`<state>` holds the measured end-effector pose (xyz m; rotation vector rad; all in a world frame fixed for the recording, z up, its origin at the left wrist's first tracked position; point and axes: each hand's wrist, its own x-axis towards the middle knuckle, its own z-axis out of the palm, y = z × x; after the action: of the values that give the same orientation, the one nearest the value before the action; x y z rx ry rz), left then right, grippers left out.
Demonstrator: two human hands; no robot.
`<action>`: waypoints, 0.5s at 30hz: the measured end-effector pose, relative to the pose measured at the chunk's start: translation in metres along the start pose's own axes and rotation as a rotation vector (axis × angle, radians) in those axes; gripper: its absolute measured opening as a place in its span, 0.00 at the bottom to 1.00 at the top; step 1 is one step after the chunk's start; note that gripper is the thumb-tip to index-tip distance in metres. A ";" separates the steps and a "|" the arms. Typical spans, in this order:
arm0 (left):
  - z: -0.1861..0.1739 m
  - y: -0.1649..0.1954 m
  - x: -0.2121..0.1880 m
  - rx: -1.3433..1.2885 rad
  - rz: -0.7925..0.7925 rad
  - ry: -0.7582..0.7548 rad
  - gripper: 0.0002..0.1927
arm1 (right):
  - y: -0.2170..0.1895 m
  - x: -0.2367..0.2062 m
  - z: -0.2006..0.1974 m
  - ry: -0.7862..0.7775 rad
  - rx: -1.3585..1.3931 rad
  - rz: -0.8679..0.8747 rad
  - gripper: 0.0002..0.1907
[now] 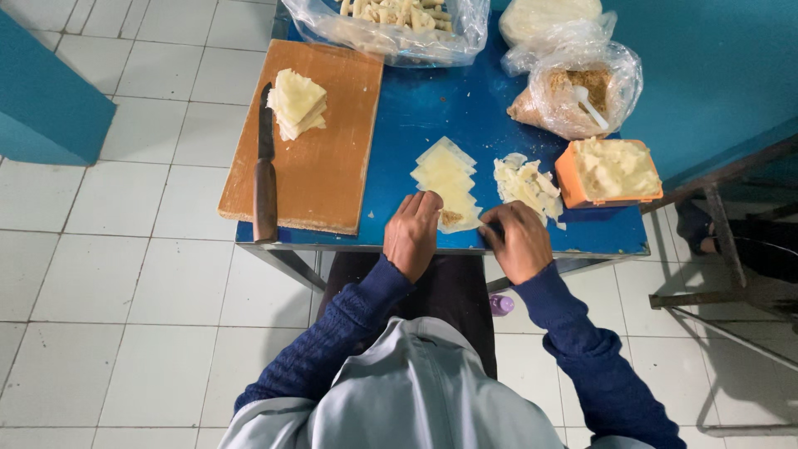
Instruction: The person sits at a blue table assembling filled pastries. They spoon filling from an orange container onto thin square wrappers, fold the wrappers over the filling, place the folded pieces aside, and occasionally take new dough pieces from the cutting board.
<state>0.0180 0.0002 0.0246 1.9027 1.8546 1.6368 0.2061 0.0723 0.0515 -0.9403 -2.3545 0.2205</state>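
Note:
My left hand and my right hand rest at the near edge of a small blue table. Both press on the nearest of several pale square dough wrappers laid overlapping in a row; that wrapper has a spot of brown filling on it. My fingers fold or pinch its edges. A pile of finished pale pieces lies just right of the wrappers.
A wooden cutting board at left carries a stack of square wrappers and a dark-handled knife. An orange tub, a bag of brown filling with a white spoon, and bags of rolled pieces stand behind. White tiled floor surrounds the table.

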 end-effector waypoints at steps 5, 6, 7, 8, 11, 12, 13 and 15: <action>0.002 -0.004 0.000 -0.019 -0.041 0.036 0.06 | -0.005 0.000 0.005 -0.036 0.142 0.182 0.08; 0.002 -0.004 0.000 -0.023 -0.053 0.039 0.06 | -0.007 -0.001 0.007 -0.012 0.169 0.138 0.08; 0.003 -0.005 0.001 -0.029 -0.054 0.045 0.06 | -0.009 -0.001 0.009 0.015 0.196 0.092 0.09; 0.004 -0.006 0.002 -0.035 -0.054 0.051 0.06 | -0.011 0.000 0.010 0.043 0.222 0.046 0.11; 0.006 -0.007 0.005 -0.069 -0.069 0.017 0.06 | -0.016 0.000 0.012 0.003 0.293 0.066 0.18; 0.006 -0.007 0.005 -0.084 -0.077 -0.002 0.06 | -0.017 -0.001 0.012 -0.004 0.280 0.058 0.19; 0.006 -0.008 0.005 -0.108 -0.094 -0.027 0.06 | -0.018 -0.001 0.012 -0.012 0.268 0.050 0.19; 0.005 -0.009 0.006 -0.157 -0.125 -0.078 0.07 | -0.019 -0.002 0.012 -0.032 0.268 0.035 0.21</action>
<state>0.0133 0.0099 0.0204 1.7257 1.7229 1.5935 0.1894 0.0582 0.0477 -0.8520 -2.2666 0.5531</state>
